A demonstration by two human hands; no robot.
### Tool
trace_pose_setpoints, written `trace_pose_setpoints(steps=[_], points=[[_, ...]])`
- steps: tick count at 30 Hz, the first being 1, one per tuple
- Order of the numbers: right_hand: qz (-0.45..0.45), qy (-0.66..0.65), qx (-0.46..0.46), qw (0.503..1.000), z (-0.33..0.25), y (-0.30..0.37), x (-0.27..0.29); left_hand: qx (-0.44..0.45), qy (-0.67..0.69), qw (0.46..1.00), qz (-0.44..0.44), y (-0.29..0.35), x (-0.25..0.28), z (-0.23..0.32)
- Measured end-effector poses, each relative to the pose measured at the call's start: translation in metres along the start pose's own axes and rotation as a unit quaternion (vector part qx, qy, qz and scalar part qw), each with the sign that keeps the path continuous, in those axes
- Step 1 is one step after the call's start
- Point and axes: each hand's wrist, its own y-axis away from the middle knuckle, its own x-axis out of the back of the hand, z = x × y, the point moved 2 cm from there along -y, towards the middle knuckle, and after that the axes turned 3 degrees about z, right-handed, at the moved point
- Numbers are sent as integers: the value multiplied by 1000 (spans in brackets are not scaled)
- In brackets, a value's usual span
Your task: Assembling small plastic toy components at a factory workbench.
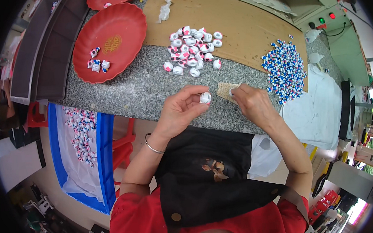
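The left hand (178,109) pinched a small white piece (204,98) in its grip, over the table (147,97). The right hand (253,102) curled by the tan pad (224,89); I couldn't tell if its grip held anything. A soft, steady pinch seemed best.

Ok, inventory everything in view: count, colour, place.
Plates: two, red, upper left
Figures: about four, mostly white, nearer plate
White pieces: many, white and pink, mid-counter
Blue pieces: heap, blue and white, right
Cardboard: one, brown, counter back
Tissue: one, white, on cardboard
Pad: one, tan, counter front
Counter: one, grey, centre
Rack: one, dark, upper left
Crate: one, blue, lower left
Small pieces: many, mixed, in crate
Stool: at least one, red, beside crate
Cabinet: one, pale green, upper right
Cloth: one, white, right
Clutter: uncounted, mixed, edges
Apron: one, black, on wearer
Bracelet: one, silver, left wrist
Left hand: one, bare, holding white piece
Right hand: one, bare, at pad
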Motion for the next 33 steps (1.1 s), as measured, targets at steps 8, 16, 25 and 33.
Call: trace_pose_setpoints(steps=[8,16,25,33], points=[[30,-26,-4,999,3,0,2,-35,-109,993,33,-8,-16,-23],[144,-119,-66,980,-1,14,4,-187,-313,930,51,-15,-32,-22],[75,-600,-321,729,-10,32,-1,-259,-367,894,-12,-14,-45,-21],[119,-367,-82,919,-22,37,15,56,-91,988,-116,-9,-42,-29]])
